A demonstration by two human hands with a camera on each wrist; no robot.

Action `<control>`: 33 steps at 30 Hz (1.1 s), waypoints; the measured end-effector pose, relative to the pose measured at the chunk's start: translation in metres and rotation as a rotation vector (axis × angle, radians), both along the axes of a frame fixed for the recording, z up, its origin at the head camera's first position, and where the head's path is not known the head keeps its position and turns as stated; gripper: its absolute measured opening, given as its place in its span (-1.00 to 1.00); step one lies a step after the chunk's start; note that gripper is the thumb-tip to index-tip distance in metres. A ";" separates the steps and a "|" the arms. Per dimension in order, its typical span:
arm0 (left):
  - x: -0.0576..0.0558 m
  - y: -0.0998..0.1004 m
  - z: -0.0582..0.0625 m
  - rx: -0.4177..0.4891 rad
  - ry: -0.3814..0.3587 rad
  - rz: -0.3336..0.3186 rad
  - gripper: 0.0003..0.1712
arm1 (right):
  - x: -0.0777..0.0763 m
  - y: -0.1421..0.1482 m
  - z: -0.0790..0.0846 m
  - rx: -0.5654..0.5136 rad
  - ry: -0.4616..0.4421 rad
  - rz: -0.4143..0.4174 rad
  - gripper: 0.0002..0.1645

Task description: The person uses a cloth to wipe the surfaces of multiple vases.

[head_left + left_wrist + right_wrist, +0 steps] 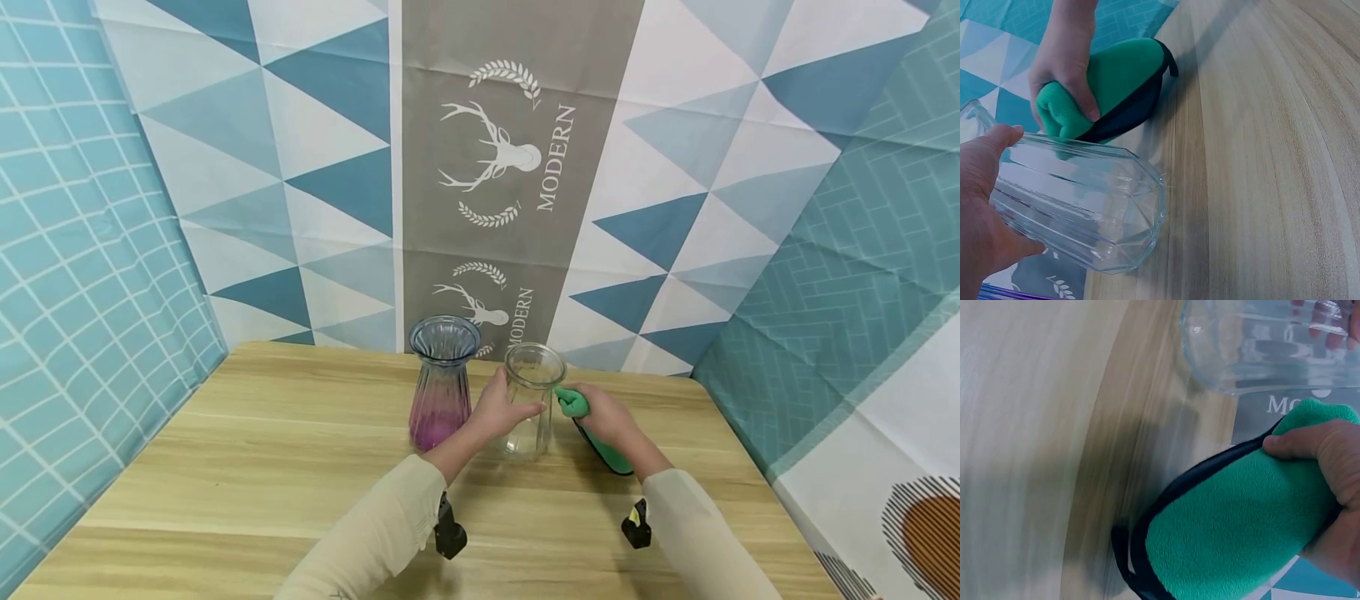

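Note:
A clear glass vase [529, 417] with ribbed sides stands upright toward the back of the wooden table. My left hand [498, 410] grips it from the left, thumb across the front and fingers around the far side. In the left wrist view the faceted base of the vase [1116, 212] shows at the tabletop. Just right of the vase, my right hand [603, 414] holds a bunched green cloth [573, 403] with black edging. The right wrist view shows the thumb pressing on the cloth [1241, 519], whose lower part hangs down with a black loop at its corner.
A second ribbed vase [441, 387], blue at the rim and purple at the base, stands close left of my left hand. Behind the wooden table [225, 483] hangs a patterned curtain [330, 192] at its back edge. Black wrist devices [450, 529] sit under both sleeves.

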State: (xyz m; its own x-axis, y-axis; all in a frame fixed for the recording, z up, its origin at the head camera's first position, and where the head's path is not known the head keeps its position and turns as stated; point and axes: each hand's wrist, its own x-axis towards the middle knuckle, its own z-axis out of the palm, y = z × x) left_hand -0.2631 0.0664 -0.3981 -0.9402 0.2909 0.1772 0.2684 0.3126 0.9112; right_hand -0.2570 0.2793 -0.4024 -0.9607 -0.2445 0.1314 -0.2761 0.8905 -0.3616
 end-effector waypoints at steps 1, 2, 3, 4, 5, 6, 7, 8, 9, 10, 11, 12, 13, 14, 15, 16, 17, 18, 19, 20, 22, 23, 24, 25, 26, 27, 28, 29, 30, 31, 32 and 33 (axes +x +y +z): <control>0.000 0.000 0.000 -0.001 -0.001 0.002 -0.01 | 0.000 0.002 0.000 0.022 -0.003 -0.015 -0.50; 0.000 0.000 0.000 -0.001 -0.001 0.004 -0.01 | 0.001 0.003 0.000 0.041 -0.005 -0.027 -0.49; 0.000 0.000 0.000 -0.001 -0.001 0.005 0.00 | 0.001 0.004 0.000 0.061 -0.005 -0.040 -0.48; -0.001 0.000 -0.001 -0.001 -0.001 0.005 -0.01 | 0.002 0.005 0.000 0.082 -0.006 -0.052 -0.47; -0.001 0.000 -0.001 0.000 0.000 0.003 -0.01 | 0.002 0.006 -0.001 0.100 -0.006 -0.065 -0.45; -0.001 0.000 -0.001 -0.001 0.000 0.002 -0.01 | 0.002 0.008 -0.001 0.115 -0.002 -0.073 -0.45; -0.001 0.000 -0.002 -0.003 -0.001 0.002 -0.01 | 0.002 0.008 -0.003 0.137 0.004 -0.082 -0.45; -0.001 0.000 -0.002 -0.003 -0.001 0.000 -0.02 | 0.003 0.009 -0.004 0.149 0.011 -0.089 -0.45; -0.001 0.000 -0.002 -0.003 0.001 0.000 -0.02 | 0.003 0.010 -0.006 0.164 0.022 -0.095 -0.45; -0.001 0.000 -0.002 -0.003 0.000 -0.001 -0.03 | 0.003 0.011 -0.008 0.169 0.029 -0.099 -0.44; -0.001 0.000 -0.002 -0.004 -0.002 -0.001 -0.03 | 0.003 0.012 -0.011 0.166 0.033 -0.104 -0.44; -0.001 0.000 -0.003 -0.005 -0.004 0.001 -0.03 | 0.004 0.012 -0.013 0.161 0.034 -0.110 -0.45; -0.001 -0.001 -0.003 -0.004 -0.003 0.001 -0.03 | 0.004 0.013 -0.016 0.155 0.035 -0.116 -0.44; -0.001 0.000 -0.003 -0.002 0.000 0.000 -0.03 | 0.004 0.013 -0.019 0.141 0.031 -0.124 -0.44; -0.001 0.000 -0.003 -0.002 0.002 -0.001 -0.03 | 0.004 0.013 -0.022 0.120 0.020 -0.130 -0.44; -0.001 0.000 -0.003 -0.001 0.002 -0.003 -0.02 | 0.005 0.013 -0.025 0.093 0.004 -0.136 -0.43; -0.001 0.000 -0.003 -0.001 0.003 -0.004 -0.02 | 0.005 0.013 -0.027 0.063 -0.009 -0.140 -0.41; -0.001 0.000 -0.003 -0.003 0.003 -0.005 -0.02 | 0.005 0.014 -0.029 0.037 -0.025 -0.142 -0.38; -0.001 0.000 -0.003 -0.004 0.001 -0.006 -0.02 | 0.006 0.014 -0.031 0.012 -0.044 -0.145 -0.34; -0.002 0.000 -0.003 -0.005 -0.001 -0.006 -0.02 | 0.006 0.014 -0.032 -0.014 -0.067 -0.147 -0.30; -0.002 0.000 -0.003 -0.008 -0.007 -0.005 -0.02 | 0.007 0.013 -0.034 -0.053 -0.112 -0.151 -0.22; -0.002 0.000 -0.003 -0.010 -0.010 -0.004 -0.02 | 0.007 0.013 -0.035 -0.063 -0.133 -0.151 -0.19; -0.002 0.000 -0.003 -0.010 -0.010 -0.004 -0.02 | 0.008 0.013 -0.035 -0.070 -0.157 -0.152 -0.17; -0.002 0.000 -0.003 -0.006 -0.007 -0.006 -0.02 | 0.008 0.013 -0.034 -0.076 -0.178 -0.151 -0.15; -0.003 0.000 -0.003 -0.006 -0.006 -0.005 -0.02 | 0.008 0.013 -0.034 -0.085 -0.196 -0.149 -0.15; -0.003 0.000 -0.003 -0.006 -0.006 -0.007 -0.02 | 0.009 0.013 -0.033 -0.091 -0.213 -0.144 -0.14; -0.003 0.000 -0.003 -0.005 -0.009 -0.007 -0.02 | 0.009 0.013 -0.032 -0.098 -0.228 -0.136 -0.15; -0.003 0.000 -0.003 -0.004 -0.010 -0.008 -0.02 | 0.010 0.013 -0.032 -0.100 -0.240 -0.129 -0.15; -0.003 0.000 -0.003 -0.001 -0.008 -0.009 -0.02 | 0.010 0.013 -0.031 -0.103 -0.248 -0.120 -0.16; -0.004 0.000 -0.003 0.000 -0.009 -0.009 -0.02 | 0.011 0.013 -0.030 -0.101 -0.255 -0.113 -0.17; -0.004 0.000 -0.003 0.000 -0.012 -0.009 -0.02 | 0.011 0.013 -0.030 -0.100 -0.263 -0.106 -0.17; -0.003 -0.001 -0.003 0.002 -0.012 -0.012 -0.02 | 0.012 0.013 -0.030 -0.096 -0.270 -0.100 -0.17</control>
